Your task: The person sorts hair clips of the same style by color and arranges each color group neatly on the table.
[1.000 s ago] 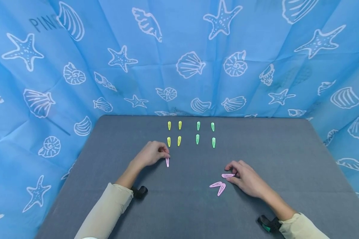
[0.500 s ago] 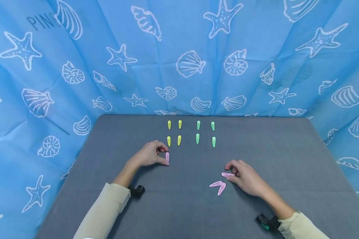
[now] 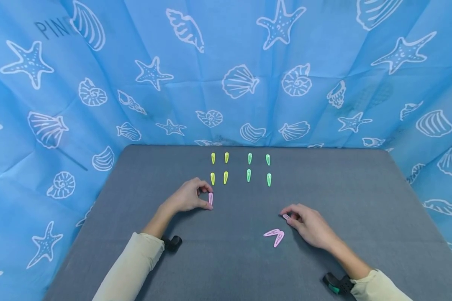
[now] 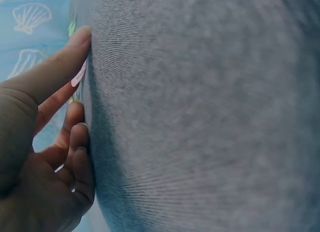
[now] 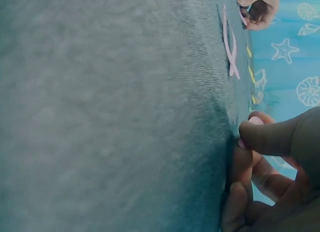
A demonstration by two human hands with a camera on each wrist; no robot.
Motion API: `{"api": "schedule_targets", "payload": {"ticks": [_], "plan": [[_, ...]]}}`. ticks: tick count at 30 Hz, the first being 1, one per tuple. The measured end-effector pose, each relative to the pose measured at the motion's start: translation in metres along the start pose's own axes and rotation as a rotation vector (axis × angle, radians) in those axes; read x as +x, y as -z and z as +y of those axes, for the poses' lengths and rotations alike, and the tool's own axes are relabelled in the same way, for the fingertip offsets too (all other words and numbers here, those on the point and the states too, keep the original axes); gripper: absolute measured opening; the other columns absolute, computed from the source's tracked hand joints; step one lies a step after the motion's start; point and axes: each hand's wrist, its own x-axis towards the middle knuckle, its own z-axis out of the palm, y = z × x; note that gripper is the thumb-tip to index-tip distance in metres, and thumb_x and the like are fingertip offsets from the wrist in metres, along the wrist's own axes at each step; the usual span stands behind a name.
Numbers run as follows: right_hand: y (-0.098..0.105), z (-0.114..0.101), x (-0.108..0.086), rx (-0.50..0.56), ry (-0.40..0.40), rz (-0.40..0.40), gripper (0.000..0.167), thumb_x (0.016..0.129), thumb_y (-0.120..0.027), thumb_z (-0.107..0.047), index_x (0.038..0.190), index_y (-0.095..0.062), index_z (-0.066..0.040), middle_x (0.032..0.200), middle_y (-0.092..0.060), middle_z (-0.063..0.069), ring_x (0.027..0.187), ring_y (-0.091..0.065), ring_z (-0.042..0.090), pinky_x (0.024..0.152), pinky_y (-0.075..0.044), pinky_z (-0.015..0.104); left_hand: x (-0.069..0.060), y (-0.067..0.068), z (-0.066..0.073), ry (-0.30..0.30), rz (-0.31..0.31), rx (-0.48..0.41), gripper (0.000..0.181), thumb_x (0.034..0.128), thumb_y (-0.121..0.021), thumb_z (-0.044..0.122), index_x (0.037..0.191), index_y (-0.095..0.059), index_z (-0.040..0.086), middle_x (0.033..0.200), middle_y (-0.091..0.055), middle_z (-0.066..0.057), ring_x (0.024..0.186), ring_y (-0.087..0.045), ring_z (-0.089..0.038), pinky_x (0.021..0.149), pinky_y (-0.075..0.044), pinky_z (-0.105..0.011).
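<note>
Near the yellow clips, my left hand (image 3: 190, 195) holds a pink snap hair clip (image 3: 210, 198) lengthwise between thumb and forefinger, down at the table surface. The left wrist view shows part of that clip (image 4: 78, 76) between the two fingers. My right hand (image 3: 312, 225) pinches another pink hair clip (image 3: 286, 217) between thumb and fingers; most of it is covered. In the right wrist view, its pink end (image 5: 255, 120) peeks out above the thumb. Two more pink hair clips (image 3: 278, 239) lie touching in a V just left of the right hand.
Several yellow hair clips (image 3: 226, 177) stand in two rows at the table's far side, left of several green hair clips (image 3: 269, 179) laid out alike. Grey cloth covers the table (image 3: 226, 267). A blue seashell-print curtain (image 3: 211, 92) hangs behind and at both sides.
My left hand has shifted its grip, thumb now at the near end of its pink clip, which sits slightly farther forward. The right hand has turned its clip, drawing it more between the fingers.
</note>
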Motion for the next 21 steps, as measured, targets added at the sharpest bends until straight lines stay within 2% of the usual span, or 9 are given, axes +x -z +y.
{"api": "schedule_targets", "payload": {"ticks": [3,7,12,21], "plan": [[-0.001,-0.004,0.004,0.032,-0.006,0.003,0.016,0.094,-0.071,-0.007,0.107,-0.073,-0.017,0.084,-0.064,-0.007,0.069,-0.053,0.0,0.065,-0.043,0.022,-0.001,-0.001,-0.001,-0.004,0.003,0.001,0.042,0.0722,-0.094,0.034,0.107,-0.073,0.023,0.1,-0.059,0.001,0.09,-0.052,-0.014,0.079,-0.044,-0.031],[-0.007,-0.017,0.018,0.105,0.009,-0.002,0.01,0.095,-0.071,-0.008,0.104,-0.072,-0.013,0.08,-0.068,-0.004,0.065,-0.058,0.004,0.062,-0.046,0.022,-0.001,-0.002,-0.002,-0.004,0.009,0.003,0.041,0.073,-0.093,0.035,0.108,-0.074,0.024,0.099,-0.059,0.001,0.087,-0.051,-0.014,0.077,-0.044,-0.03],[-0.019,-0.035,0.043,0.123,0.04,-0.013,0.008,0.095,-0.071,-0.01,0.102,-0.072,-0.011,0.081,-0.07,-0.003,0.068,-0.058,0.005,0.063,-0.046,0.021,0.0,-0.002,-0.002,0.016,0.007,-0.007,0.041,0.0721,-0.094,0.036,0.107,-0.075,0.027,0.098,-0.059,0.001,0.085,-0.051,-0.015,0.075,-0.043,-0.03],[-0.05,-0.063,0.089,0.183,0.026,-0.096,0.004,0.095,-0.071,-0.013,0.098,-0.073,-0.01,0.078,-0.073,0.002,0.065,-0.059,0.006,0.057,-0.043,0.023,0.003,0.001,-0.002,0.047,-0.01,-0.019,0.041,0.0695,-0.095,0.034,0.104,-0.074,0.028,0.097,-0.059,0.001,0.086,-0.052,-0.016,0.076,-0.043,-0.032]]}}
